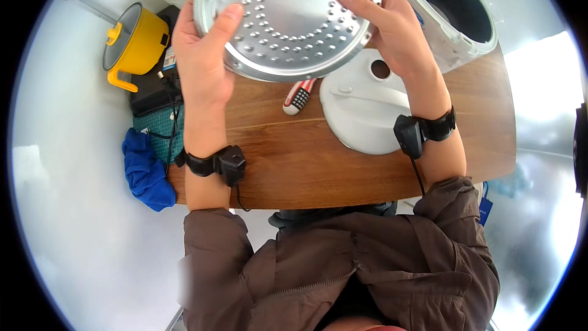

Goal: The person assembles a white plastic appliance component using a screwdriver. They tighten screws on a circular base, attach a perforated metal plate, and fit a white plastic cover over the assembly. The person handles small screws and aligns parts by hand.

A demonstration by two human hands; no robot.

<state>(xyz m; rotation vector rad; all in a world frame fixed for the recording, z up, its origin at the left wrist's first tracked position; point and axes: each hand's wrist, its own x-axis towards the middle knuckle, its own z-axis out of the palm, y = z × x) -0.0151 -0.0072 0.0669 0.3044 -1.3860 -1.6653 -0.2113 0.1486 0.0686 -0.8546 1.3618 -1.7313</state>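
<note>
Metal disc (289, 18): round, silvery, shiny, bumpy in curved rows, smooth-centred.

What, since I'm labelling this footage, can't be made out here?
In the head view:
- Dimpled metal plate: far edge, cut off by the picture's top.
- Left hand and right hand: most fingers, hidden behind the plate.
- White lid: right edge, hidden by the right forearm.
</note>
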